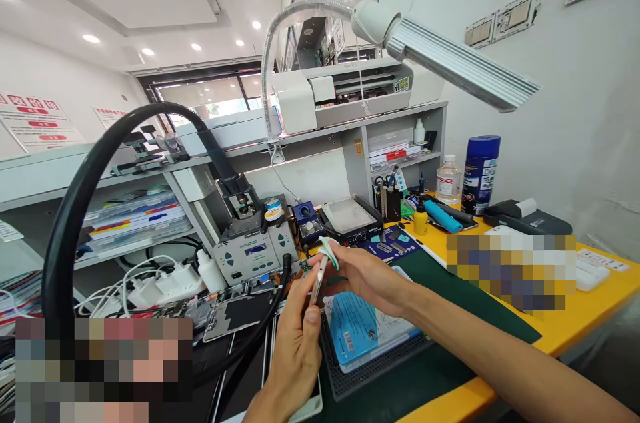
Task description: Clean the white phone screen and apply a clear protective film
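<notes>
My left hand (pixel 299 336) is wrapped round a slim phone (pixel 319 281), held tilted and seen nearly edge-on, so its faces are mostly hidden. At the phone's top end, my right hand (pixel 370 276) pinches a small pale white-and-green wipe (pixel 329 251) against it. Part of the right fingers is hidden behind the phone. Below both hands, a blue-and-white packet (pixel 353 329) lies on a black perforated mat (pixel 380 364), which rests on a dark green work mat (pixel 470 293).
A hot-air station (pixel 257 253) stands behind my hands, with its black hose (pixel 100 163) arching at the left. Overhead hangs a lamp (pixel 460 63). A yellow bottle (pixel 421 219), a blue spray can (pixel 480 176) and a clear bottle (pixel 448 181) stand at the back right.
</notes>
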A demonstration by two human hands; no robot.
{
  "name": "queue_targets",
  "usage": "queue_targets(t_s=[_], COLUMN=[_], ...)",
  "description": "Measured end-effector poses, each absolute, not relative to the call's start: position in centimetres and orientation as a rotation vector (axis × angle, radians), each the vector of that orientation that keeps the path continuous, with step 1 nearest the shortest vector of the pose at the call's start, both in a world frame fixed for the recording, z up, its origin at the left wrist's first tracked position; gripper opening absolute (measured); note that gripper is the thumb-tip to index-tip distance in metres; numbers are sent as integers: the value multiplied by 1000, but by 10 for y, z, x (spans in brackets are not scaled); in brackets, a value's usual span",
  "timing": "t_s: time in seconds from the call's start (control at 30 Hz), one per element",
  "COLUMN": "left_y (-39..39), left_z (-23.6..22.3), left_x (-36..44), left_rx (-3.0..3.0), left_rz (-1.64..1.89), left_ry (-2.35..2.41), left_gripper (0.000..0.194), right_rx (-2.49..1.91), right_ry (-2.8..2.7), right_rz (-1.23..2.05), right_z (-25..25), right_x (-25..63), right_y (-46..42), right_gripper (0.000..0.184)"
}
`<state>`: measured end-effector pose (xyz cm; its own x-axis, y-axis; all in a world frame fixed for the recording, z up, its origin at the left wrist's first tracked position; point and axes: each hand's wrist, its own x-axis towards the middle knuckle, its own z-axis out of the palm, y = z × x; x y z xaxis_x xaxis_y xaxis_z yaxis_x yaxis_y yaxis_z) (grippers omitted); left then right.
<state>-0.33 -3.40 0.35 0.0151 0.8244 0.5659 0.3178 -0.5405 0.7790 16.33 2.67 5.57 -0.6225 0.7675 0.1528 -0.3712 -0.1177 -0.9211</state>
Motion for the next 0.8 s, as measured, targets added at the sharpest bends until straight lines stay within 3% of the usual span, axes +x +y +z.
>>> queue_targets(t_s=[0.33,0.8], left_y=[-30,-38], left_z=[-3,4], left_x=[-10,-10], left_rx=[1980,1929], left_rz=[1571,1637], left_ry=[1040,1056], left_gripper=[50,61], right_rx=[-400,-378], right_ry=[-1424,-1431], right_rz=[1833,1872], right_z=[57,58], right_x=[166,168], right_y=[25,22], right_gripper=[55,39])
